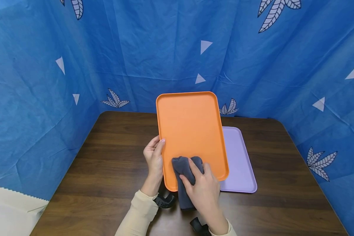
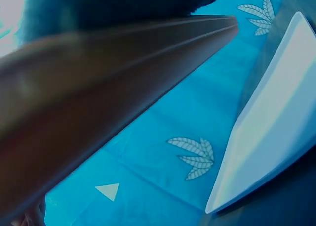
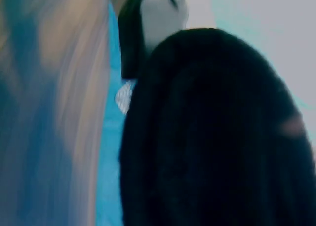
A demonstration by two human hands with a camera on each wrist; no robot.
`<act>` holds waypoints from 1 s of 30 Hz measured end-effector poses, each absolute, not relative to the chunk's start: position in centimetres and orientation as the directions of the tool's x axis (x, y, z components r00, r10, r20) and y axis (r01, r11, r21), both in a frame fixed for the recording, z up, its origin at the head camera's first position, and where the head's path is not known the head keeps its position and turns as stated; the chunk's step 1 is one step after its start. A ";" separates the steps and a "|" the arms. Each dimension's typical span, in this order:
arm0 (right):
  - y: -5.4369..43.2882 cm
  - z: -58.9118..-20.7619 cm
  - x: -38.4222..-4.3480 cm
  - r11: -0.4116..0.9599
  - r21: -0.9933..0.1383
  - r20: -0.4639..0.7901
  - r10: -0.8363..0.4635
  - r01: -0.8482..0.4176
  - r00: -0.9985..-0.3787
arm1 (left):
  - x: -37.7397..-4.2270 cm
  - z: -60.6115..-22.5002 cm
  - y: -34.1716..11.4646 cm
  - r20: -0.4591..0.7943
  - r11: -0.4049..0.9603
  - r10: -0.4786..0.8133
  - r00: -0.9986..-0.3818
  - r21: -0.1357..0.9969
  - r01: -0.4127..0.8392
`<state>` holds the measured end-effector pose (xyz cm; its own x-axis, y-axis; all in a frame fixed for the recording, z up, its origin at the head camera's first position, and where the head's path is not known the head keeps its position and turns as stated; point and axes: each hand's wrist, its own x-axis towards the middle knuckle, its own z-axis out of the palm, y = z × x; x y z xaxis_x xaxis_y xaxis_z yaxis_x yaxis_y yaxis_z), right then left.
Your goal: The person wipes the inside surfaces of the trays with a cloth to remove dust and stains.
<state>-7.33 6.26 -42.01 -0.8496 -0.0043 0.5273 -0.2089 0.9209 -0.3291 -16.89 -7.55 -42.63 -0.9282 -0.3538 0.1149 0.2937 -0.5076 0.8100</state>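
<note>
An orange tray (image 1: 191, 127) is held up at a tilt above the table. My left hand (image 1: 154, 160) grips its left rim, thumb on the upper face and the other fingers mostly hidden behind. Against the tray's lower part my right hand (image 1: 205, 188) holds a folded dark grey cloth (image 1: 183, 168), one end of which hangs past the near rim. The left wrist view catches the tray edge-on (image 2: 123, 87), brownish there. Filling much of the right wrist view, the cloth (image 3: 212, 137) looks nearly black and hides most of the hand.
A lilac tray (image 1: 239, 160) lies on the dark wooden table (image 1: 118, 164), partly covered by the orange one; it shows pale in the left wrist view. Blue patterned curtains (image 1: 165, 49) surround the back and sides. Black wrist devices (image 1: 165, 200) sit on both wrists.
</note>
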 end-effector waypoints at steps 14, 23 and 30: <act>4.5 -42.1 -7.0 0.907 -0.271 0.562 -0.123 -0.323 -0.818 | -17.0 -42.7 -7.6 0.087 -0.479 -0.383 -0.920 0.832 0.279; 5.3 -42.1 -7.1 0.898 -0.321 0.533 -0.091 -0.300 -0.841 | -17.0 -42.7 -7.6 0.097 -0.485 -0.375 -0.922 0.827 0.285; 6.9 -42.0 -7.2 0.897 -0.364 0.483 -0.047 -0.250 -0.874 | -17.0 -42.5 -7.7 0.096 -0.514 -0.370 -0.924 0.808 0.289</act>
<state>-7.15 6.93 -42.02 -0.8744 -0.0473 0.4829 -0.2497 0.8972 -0.3642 -16.99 -7.69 -42.55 -0.9241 -0.3699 0.0956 0.2893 -0.5141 0.8075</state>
